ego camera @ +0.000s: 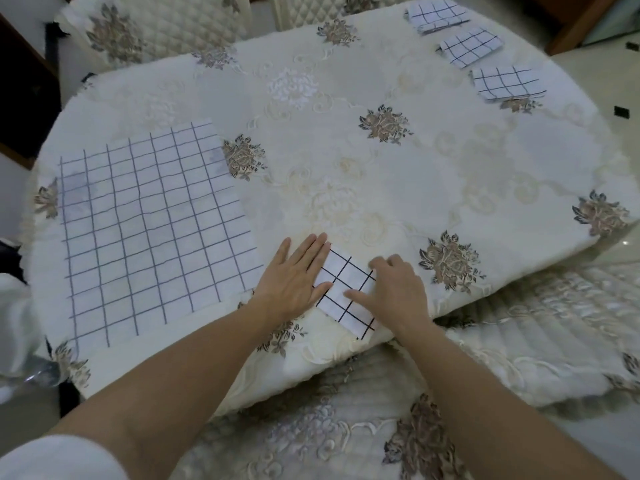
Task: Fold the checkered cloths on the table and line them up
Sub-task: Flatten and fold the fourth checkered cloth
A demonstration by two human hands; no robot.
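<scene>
A small folded checkered cloth [346, 289] lies near the table's front edge. My left hand [294, 275] lies flat on its left side, fingers straight. On its right side rests my right hand [394, 289], its fingers spread and slightly bent, pressing down. An unfolded checkered cloth [149, 226] is spread flat to the left. Three folded checkered cloths sit in a row at the far right: the farthest cloth [434, 13], the middle cloth [471, 46] and the nearest cloth [507, 83].
The round table [346, 140] wears a cream tablecloth with embroidered flowers. Quilted chairs stand at the back [156, 26] and at the front right [536, 323]. Tiled floor shows at the right.
</scene>
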